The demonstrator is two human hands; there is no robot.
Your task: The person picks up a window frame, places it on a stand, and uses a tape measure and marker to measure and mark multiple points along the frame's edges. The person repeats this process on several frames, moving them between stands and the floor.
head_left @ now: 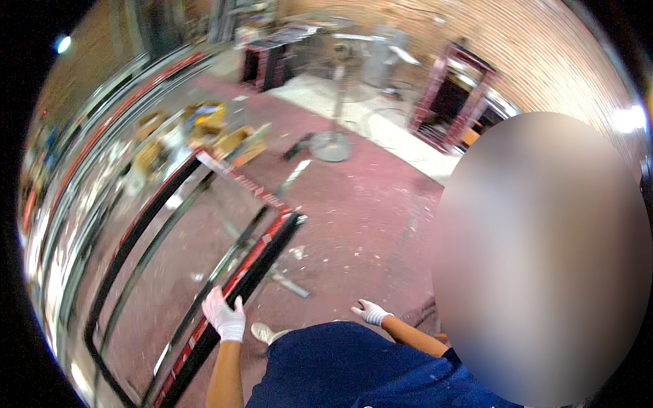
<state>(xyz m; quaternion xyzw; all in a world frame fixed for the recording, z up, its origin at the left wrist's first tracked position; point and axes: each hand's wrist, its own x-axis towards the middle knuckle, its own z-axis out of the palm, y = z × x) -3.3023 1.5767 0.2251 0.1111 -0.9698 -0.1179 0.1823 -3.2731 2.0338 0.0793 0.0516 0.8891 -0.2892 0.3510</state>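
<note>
On my left stands a black rectangular frame (255, 268) with red-and-white strips along its edges; it looks like a window or door frame. My left hand (224, 317), in a white glove, grips its near side bar, fingers over the bar and thumb apart. My right hand (373, 313), also white-gloved, is held out in front of my body with fingers stretched and nothing in it. Below the left hand's bar, the frame's lower part runs out of view.
Long metal profiles (102, 126) line the left side. Beyond the frame are cardboard boxes (241, 144). A round-based stand (331, 147) rises from the red floor (354, 224), littered with scraps. Another frame (423, 119) leans farther back. A blurred oval hides the right side.
</note>
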